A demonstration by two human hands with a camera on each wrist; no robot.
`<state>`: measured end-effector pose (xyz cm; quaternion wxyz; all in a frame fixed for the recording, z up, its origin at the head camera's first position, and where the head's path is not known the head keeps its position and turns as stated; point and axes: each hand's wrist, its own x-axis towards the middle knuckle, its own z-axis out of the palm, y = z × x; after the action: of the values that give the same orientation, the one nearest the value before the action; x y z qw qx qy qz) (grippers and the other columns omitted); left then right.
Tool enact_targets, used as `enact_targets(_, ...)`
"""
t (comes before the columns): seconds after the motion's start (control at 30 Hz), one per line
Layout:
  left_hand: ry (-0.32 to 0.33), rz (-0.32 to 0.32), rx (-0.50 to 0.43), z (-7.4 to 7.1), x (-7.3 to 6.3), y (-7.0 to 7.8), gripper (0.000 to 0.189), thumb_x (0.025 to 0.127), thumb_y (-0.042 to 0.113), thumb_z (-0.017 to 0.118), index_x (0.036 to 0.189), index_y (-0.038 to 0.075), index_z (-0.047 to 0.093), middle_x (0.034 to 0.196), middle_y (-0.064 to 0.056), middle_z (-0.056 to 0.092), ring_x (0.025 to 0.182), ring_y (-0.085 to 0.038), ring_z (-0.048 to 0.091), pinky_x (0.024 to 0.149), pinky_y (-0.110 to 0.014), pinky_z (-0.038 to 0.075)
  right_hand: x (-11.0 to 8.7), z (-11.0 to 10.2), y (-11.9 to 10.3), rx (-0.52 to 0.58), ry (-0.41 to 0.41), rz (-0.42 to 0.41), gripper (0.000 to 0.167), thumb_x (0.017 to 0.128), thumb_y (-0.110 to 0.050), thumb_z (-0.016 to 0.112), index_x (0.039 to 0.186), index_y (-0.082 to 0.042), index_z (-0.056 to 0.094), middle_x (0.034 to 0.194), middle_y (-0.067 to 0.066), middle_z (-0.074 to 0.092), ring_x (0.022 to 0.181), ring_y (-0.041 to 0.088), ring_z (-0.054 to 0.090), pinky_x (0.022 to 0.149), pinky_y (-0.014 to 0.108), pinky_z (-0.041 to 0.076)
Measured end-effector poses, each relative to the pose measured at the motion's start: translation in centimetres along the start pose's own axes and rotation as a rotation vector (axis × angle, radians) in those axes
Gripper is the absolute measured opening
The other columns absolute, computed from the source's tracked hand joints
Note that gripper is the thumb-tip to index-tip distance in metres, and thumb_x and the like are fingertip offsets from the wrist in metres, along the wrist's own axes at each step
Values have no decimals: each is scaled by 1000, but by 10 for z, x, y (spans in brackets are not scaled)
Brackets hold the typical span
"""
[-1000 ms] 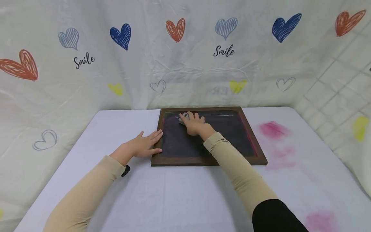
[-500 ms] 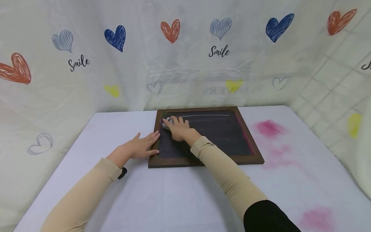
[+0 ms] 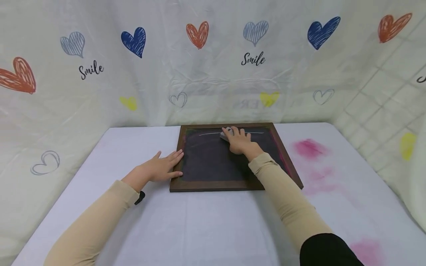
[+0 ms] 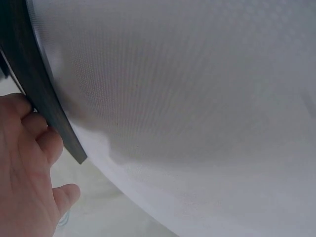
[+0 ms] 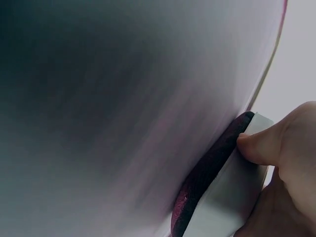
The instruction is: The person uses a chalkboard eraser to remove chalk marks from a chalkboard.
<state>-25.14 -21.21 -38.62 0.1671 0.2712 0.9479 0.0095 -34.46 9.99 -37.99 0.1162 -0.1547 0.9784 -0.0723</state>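
A chalkboard [image 3: 213, 159] in a brown wooden frame lies flat on the white-covered table. My right hand [image 3: 240, 142] grips a grey chalkboard eraser [image 3: 225, 135] near the board's upper middle. In the right wrist view the thumb presses the side of the eraser [image 5: 227, 197], whose dark felt pad [image 5: 210, 168] is against the board. A thin white chalk line [image 3: 209, 133] runs along the top, partly hidden behind the hand. My left hand [image 3: 159, 168] rests its spread fingers on the left edge of the frame; the left wrist view shows fingertips at the wooden frame [image 4: 42, 84].
Pink smudges [image 3: 311, 148] mark the white tablecloth [image 3: 216, 229] right of the board. Close behind the board's far edge hangs a white curtain [image 3: 219, 74] printed with hearts and the word Smile.
My right hand first slid the eraser left across the upper board, then back right past its starting place. The left hand has stayed on the frame.
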Motion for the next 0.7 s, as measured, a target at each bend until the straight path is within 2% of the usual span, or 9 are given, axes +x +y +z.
enact_targets(0.17,0,-3,8,2,0,0,84,107,56,43,165,5,11,171,-13,7,154,-31,20,118,-69,5,-12,-5,43,28,20,61,73,105,-1,41,167,-21,8,167,21,4,146,50,14,111,67,21)
enact_targets(0.27,-1,-4,5,2,0,1,84,107,56,43,165,5,11,171,-13,7,154,-31,19,118,-69,5,-19,-8,56,39,24,81,73,105,0,41,167,-18,8,167,23,3,146,51,15,108,67,22)
enact_targets(0.37,-2,-3,5,2,0,2,84,107,56,42,165,6,9,171,-13,6,154,-31,19,118,-69,5,-22,-9,59,41,26,87,74,104,1,41,167,-17,7,166,24,3,146,52,13,108,68,22)
enact_targets(0.53,-3,-7,10,0,0,2,84,107,57,42,165,6,9,171,-13,6,155,-30,19,118,-69,5,-12,-6,48,30,32,101,72,105,-3,42,167,-18,8,166,24,4,147,53,12,109,70,20)
enact_targets(0.63,-8,-12,14,-1,-1,2,84,107,56,42,165,6,9,171,-13,5,155,-31,19,118,-69,5,-1,-3,27,16,31,103,71,107,-6,43,168,-20,9,167,22,5,147,52,12,110,70,21)
enact_targets(0.7,-10,-14,9,-2,-1,2,84,107,55,43,165,5,9,171,-13,5,155,-31,19,118,-69,5,6,0,5,-8,34,95,71,108,-8,45,168,-22,9,167,21,7,148,50,14,110,69,23)
